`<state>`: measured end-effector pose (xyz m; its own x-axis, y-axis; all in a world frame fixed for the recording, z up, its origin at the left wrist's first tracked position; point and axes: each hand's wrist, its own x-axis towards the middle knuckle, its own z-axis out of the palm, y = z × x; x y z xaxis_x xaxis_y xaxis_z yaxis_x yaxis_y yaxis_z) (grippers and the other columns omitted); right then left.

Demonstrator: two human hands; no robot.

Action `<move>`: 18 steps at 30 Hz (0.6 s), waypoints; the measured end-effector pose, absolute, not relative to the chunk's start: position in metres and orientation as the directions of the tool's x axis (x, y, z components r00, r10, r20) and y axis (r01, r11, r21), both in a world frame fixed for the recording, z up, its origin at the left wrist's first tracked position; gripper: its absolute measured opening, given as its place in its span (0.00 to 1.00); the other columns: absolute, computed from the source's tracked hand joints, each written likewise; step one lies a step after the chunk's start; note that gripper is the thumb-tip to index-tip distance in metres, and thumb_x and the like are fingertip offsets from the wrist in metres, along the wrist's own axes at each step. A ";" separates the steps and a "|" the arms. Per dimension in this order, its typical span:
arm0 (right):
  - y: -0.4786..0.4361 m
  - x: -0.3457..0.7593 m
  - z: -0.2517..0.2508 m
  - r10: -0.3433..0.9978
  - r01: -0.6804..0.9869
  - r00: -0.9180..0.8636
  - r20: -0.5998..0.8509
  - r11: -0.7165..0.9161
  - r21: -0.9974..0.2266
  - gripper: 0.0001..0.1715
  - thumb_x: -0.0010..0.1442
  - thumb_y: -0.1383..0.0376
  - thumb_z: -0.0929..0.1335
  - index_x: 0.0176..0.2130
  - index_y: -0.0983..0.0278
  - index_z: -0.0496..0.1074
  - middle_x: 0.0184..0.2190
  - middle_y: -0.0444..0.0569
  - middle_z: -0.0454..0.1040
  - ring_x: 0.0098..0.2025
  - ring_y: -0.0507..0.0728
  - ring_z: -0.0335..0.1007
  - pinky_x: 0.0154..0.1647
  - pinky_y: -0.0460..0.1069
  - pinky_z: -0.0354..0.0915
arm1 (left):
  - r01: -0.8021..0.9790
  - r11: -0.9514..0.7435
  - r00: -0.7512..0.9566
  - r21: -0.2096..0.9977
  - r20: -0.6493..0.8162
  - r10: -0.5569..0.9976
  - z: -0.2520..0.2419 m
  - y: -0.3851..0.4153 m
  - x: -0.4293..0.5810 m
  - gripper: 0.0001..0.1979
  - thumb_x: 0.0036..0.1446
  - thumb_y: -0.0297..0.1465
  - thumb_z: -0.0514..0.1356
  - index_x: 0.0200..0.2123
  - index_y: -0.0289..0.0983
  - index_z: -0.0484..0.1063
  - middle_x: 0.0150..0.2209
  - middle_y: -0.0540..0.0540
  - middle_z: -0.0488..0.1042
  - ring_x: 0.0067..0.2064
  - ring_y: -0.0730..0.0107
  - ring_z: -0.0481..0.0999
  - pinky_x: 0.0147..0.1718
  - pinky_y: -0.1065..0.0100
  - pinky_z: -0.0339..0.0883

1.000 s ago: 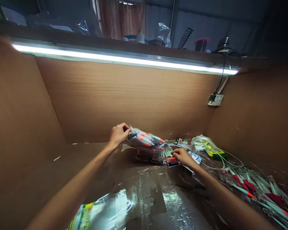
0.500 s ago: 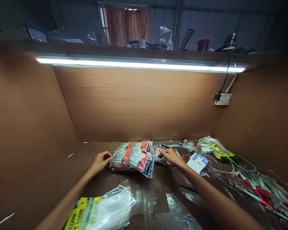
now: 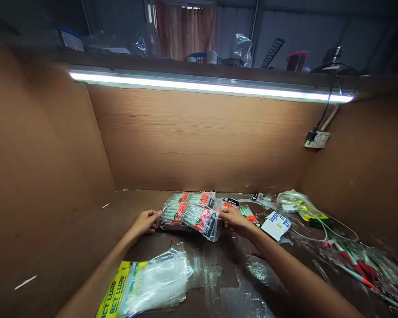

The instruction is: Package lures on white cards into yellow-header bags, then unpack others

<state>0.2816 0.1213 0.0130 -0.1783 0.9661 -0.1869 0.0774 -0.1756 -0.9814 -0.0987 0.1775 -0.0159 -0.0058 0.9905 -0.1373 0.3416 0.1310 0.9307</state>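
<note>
Right hand, shifted leftward, is flanking bagged packets opposite left hand, grips unclear; likely light, slippery, best held by edges.

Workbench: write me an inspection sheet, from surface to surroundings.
Surface: brown bench with patches of clear tape.
Job's things: stack of clear packets with pale, orange-marked contents; similar packets to its right.
Clutter: yellow-labelled bags in front; white card and loose pieces at right.
Hands: left hand at the stack's left edge, right hand at its right; grip unclear.
Cables: black cord, plug at the wall socket; connection unclear.
Surroundings: lit tube light under the shelf; curtain beyond.
</note>
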 end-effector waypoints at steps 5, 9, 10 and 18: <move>0.124 0.294 0.025 0.976 0.031 -0.182 -0.124 -0.120 -0.992 0.25 0.45 0.52 0.76 0.23 0.62 0.62 0.12 0.32 0.53 0.14 0.44 0.43 0.15 0.42 0.39 | 0.308 0.039 -0.027 0.951 -0.032 0.999 -0.018 0.184 -0.101 0.33 0.32 0.58 0.69 0.29 0.34 0.72 0.23 0.47 0.74 0.24 0.69 0.73 0.23 0.71 0.65; 0.135 0.312 0.030 0.989 0.004 -0.130 -0.064 -0.064 -0.998 0.25 0.45 0.51 0.76 0.25 0.63 0.63 0.12 0.31 0.53 0.14 0.43 0.43 0.16 0.41 0.40 | 0.274 -0.039 -0.037 0.961 0.051 0.998 -0.016 0.186 -0.098 0.30 0.37 0.56 0.68 0.30 0.34 0.73 0.23 0.49 0.74 0.23 0.70 0.72 0.22 0.71 0.63; 0.138 0.314 0.027 0.991 0.013 -0.117 -0.072 -0.071 -0.997 0.24 0.45 0.51 0.76 0.25 0.63 0.63 0.12 0.31 0.53 0.14 0.44 0.45 0.15 0.41 0.40 | 0.269 -0.054 -0.038 0.962 0.067 0.997 -0.016 0.186 -0.096 0.29 0.38 0.55 0.68 0.30 0.34 0.73 0.23 0.49 0.74 0.23 0.70 0.72 0.22 0.72 0.63; 0.167 0.282 0.012 0.983 0.007 -0.122 -0.136 -0.136 -0.991 0.18 0.49 0.58 0.76 0.25 0.65 0.67 0.14 0.38 0.67 0.14 0.46 0.60 0.13 0.39 0.51 | 0.258 -0.081 -0.004 0.963 0.085 0.996 -0.027 0.186 -0.087 0.27 0.38 0.53 0.68 0.29 0.34 0.73 0.21 0.50 0.73 0.21 0.72 0.71 0.21 0.73 0.62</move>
